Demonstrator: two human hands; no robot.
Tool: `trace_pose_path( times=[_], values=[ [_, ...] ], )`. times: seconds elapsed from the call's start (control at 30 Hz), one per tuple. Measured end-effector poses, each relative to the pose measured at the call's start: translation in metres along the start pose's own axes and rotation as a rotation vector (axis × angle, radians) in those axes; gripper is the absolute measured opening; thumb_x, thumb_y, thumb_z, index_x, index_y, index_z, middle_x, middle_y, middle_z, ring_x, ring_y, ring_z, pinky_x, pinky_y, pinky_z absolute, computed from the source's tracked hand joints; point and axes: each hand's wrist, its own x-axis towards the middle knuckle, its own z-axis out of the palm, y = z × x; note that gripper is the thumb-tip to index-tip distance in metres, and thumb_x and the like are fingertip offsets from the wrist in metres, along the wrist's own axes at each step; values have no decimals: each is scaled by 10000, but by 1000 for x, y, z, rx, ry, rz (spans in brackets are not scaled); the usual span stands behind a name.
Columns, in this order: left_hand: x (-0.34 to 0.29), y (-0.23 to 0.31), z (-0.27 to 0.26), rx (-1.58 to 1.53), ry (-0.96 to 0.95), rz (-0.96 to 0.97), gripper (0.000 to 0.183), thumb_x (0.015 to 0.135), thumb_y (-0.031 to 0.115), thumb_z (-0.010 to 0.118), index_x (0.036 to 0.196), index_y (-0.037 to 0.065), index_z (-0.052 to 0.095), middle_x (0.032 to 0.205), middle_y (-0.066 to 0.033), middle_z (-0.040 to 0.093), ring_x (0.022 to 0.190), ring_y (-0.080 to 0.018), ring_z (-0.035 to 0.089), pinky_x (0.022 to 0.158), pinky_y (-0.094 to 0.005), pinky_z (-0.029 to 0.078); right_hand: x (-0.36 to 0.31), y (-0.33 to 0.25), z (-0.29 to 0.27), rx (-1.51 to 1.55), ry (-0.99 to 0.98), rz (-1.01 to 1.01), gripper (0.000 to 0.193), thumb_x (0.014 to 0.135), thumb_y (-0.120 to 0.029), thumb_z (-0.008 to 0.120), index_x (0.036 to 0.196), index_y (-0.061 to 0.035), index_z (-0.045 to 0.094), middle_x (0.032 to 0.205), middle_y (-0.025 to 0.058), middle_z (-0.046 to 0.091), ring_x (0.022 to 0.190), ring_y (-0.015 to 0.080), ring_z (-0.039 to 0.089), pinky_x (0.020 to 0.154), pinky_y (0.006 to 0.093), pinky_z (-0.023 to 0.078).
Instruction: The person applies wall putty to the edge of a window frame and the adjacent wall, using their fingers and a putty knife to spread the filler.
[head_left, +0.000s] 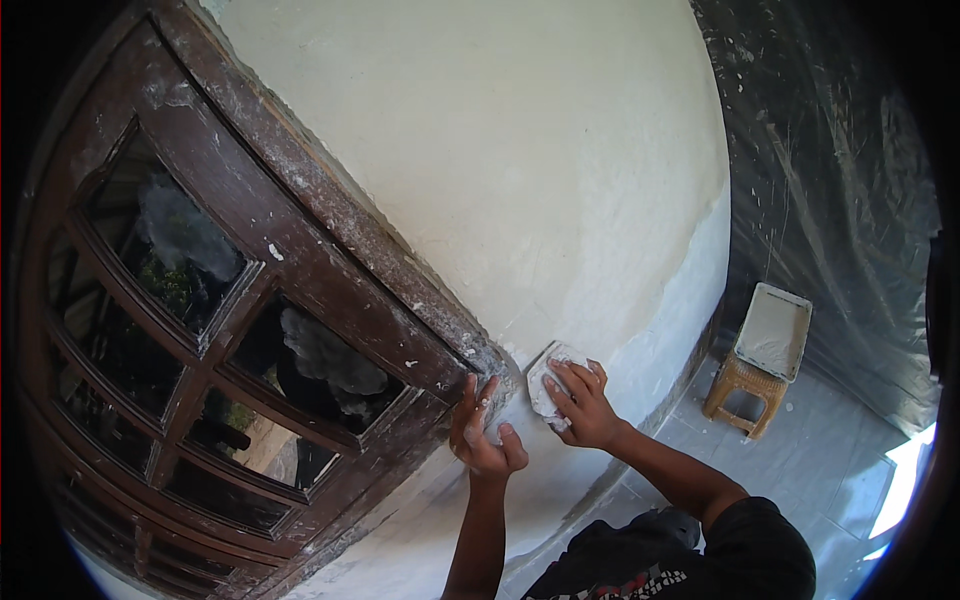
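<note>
My right hand (590, 408) is pressed around a flat, angular pad (541, 396), whitened with dust or plaster, that lies against the cream wall (540, 150). What the pad is made of cannot be made out. Just left of it, my left hand (484, 445) is raised with fingers stretched and thumb apart. Its fingertips are at the rough, plaster-smeared edge of the brown wooden door frame (350, 210), and nothing shows in that hand. White dust marks its fingers. Between the two hands runs a crumbly grey seam where frame meets wall.
A brown panelled door (270, 250) with several glass panes fills the left side. On the right, a tray (808, 335) of pale paste sits on a tan plastic stool (745, 384) on grey floor tiles (800, 450). Dark plastic sheeting (820, 160) hangs behind it.
</note>
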Motion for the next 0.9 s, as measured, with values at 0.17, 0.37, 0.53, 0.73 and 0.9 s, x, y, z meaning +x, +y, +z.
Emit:
trace_pose_path(
  times=[0.17,0.37,0.53,0.73,0.9],
  values=[
    [2,1,2,-35,-3,-1,355,939,111,437,1254,-42,383,1238,-392,557,1086,-451,649,928,-475,529,27,-5,-14,-3,105,-8,628,799,-277,666,1362,-39,522,1508,231,386,1302,389,402,1080,586,229],
    [6,3,-3,36,-7,27,337,938,117,440,1239,-30,401,1120,-323,652,1095,-477,635,929,-480,524,70,-1,-2,19,111,76,692,779,-230,676,1409,-32,470,1526,256,341,1338,416,361,1080,612,220],
    [3,3,-2,14,-15,15,337,931,112,447,1233,-32,404,1112,-323,655,1104,-473,631,928,-472,525,34,8,21,-5,139,27,716,759,-211,677,1416,-32,459,1518,255,352,1343,419,357,1085,619,221],
    [4,2,1,38,5,30,346,921,102,448,1233,-42,403,1137,-356,628,1090,-449,642,910,-469,537,-4,2,19,24,35,88,668,778,-226,659,1390,-20,485,1492,253,390,1326,419,379,1080,606,240],
    [0,-4,4,11,66,32,393,907,138,478,1262,-23,427,1145,-252,683,1069,-448,658,855,-473,540,23,-21,-1,70,166,27,659,778,-259,653,1358,15,502,1494,261,385,1322,434,378,1070,594,259]
  ],
)
